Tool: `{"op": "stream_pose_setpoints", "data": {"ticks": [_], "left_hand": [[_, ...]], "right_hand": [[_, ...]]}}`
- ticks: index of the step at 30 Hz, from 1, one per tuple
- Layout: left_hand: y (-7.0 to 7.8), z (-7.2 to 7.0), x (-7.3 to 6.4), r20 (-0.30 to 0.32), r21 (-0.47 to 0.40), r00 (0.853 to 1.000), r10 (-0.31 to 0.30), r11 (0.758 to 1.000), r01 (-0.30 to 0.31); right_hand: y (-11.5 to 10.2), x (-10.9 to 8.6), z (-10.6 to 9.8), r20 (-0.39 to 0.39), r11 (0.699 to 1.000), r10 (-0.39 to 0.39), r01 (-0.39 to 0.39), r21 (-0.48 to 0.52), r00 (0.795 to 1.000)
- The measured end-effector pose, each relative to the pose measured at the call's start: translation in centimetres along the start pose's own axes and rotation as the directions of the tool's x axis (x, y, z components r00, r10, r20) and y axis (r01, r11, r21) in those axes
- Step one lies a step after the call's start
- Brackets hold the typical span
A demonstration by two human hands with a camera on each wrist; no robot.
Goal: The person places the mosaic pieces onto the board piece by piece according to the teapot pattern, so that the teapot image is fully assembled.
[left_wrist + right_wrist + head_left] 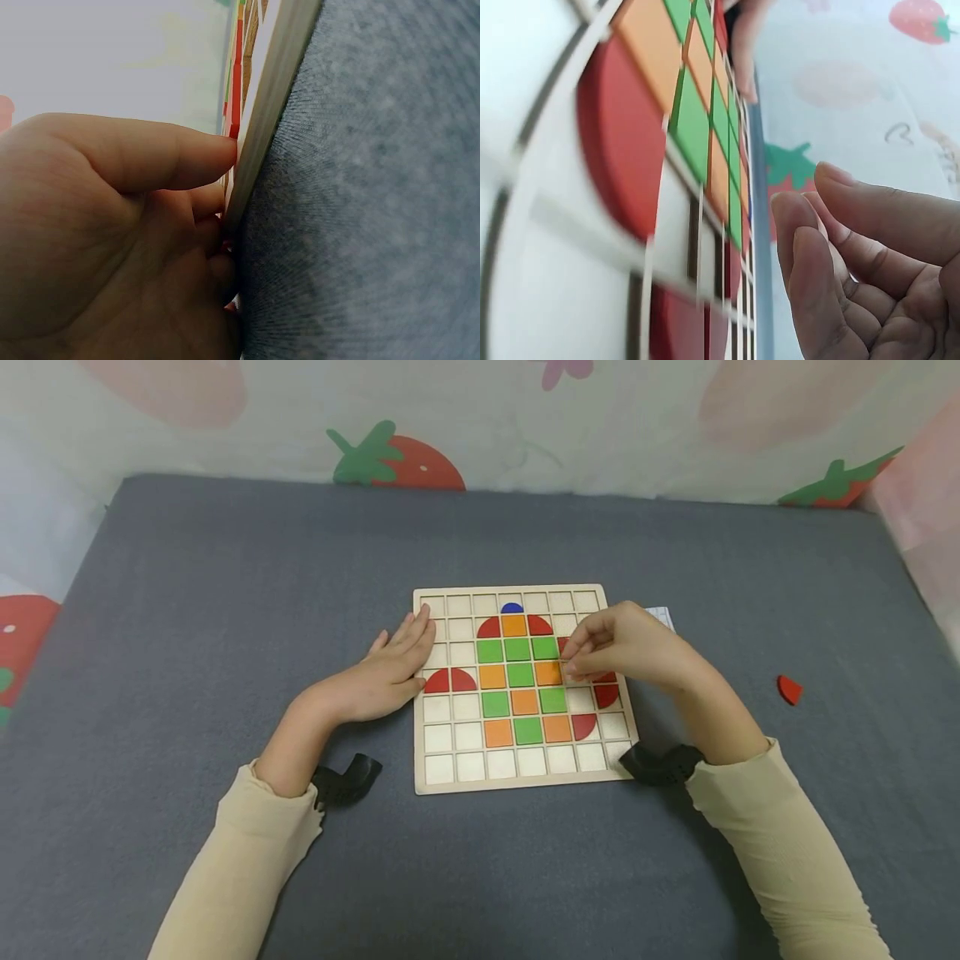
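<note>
A square wooden grid board (525, 783) lies on the grey cloth. Green squares (517, 649), orange squares (492, 677) and red quarter-circles (489, 628) fill many of its cells, with a small blue half-round piece (512, 608) near the top. My left hand (378, 681) rests along the board's left edge with extended fingers; its thumb (191, 157) touches the rim. Over the board's right side hovers my right hand (637, 643), thumb and fingers loosely bent and slightly apart. Nothing shows between those fingertips (795, 214). It partly covers some red pieces in the head view.
A loose red quarter-circle piece (790, 689) lies on the cloth to the right. Behind the right hand, a sheet of printed paper (662, 617) sticks out past the board. Black wrist devices (348, 782) sit at both cuffs. A strawberry-print curtain (585, 443) hangs behind.
</note>
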State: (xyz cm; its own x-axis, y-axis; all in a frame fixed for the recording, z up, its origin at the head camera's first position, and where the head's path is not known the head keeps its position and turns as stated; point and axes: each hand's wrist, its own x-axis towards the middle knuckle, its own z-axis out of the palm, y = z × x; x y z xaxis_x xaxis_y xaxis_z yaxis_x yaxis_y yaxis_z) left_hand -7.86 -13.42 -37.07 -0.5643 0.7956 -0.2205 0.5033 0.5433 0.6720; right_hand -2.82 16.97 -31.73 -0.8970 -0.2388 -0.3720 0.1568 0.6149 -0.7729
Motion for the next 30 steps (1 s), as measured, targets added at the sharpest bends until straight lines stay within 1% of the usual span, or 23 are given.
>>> {"op": "stream_pose_setpoints", "data": {"ticks": [4, 8, 17, 21, 25, 27, 30], "left_hand": [[0.0, 0.0, 0.0, 0.001, -0.005, 1.000, -0.002, 1.000, 0.002], [0.0, 0.0, 0.1, 0.001, -0.005, 1.000, -0.005, 1.000, 0.005], [-0.1, 0.0, 0.3, 0.003, -0.002, 1.000, -0.007, 1.000, 0.007], [-0.1, 0.0, 0.3, 0.003, 0.000, 1.000, -0.006, 1.000, 0.006], [-0.1, -0.1, 0.3, 0.003, 0.002, 1.000, -0.003, 1.000, 0.003], [-0.1, -0.1, 0.2, 0.005, 0.003, 1.000, -0.003, 1.000, 0.003], [-0.2, -0.2, 0.1, 0.009, 0.002, 1.000, -0.002, 1.000, 0.002]], "right_hand": [[1.2, -1.4, -1.1, -0.019, 0.999, 0.027, -0.027, 0.021, 0.999], [2.5, -2.9, -2.0, -0.056, 0.998, 0.044, -0.042, 0.037, 0.997], [5.4, -6.1, -4.2, -0.159, 0.999, 0.047, -0.048, -0.005, 0.986], [6.7, -7.4, -5.2, -0.214, 0.998, 0.068, -0.069, 0.001, 0.974], [7.7, -8.5, -6.2, -0.283, 0.993, 0.114, -0.117, 0.007, 0.952], [8.1, -8.9, -6.6, -0.322, 0.989, 0.145, -0.149, 0.011, 0.936], [8.5, -9.5, -7.1, -0.355, 0.982, 0.179, -0.189, 0.007, 0.917]]}}
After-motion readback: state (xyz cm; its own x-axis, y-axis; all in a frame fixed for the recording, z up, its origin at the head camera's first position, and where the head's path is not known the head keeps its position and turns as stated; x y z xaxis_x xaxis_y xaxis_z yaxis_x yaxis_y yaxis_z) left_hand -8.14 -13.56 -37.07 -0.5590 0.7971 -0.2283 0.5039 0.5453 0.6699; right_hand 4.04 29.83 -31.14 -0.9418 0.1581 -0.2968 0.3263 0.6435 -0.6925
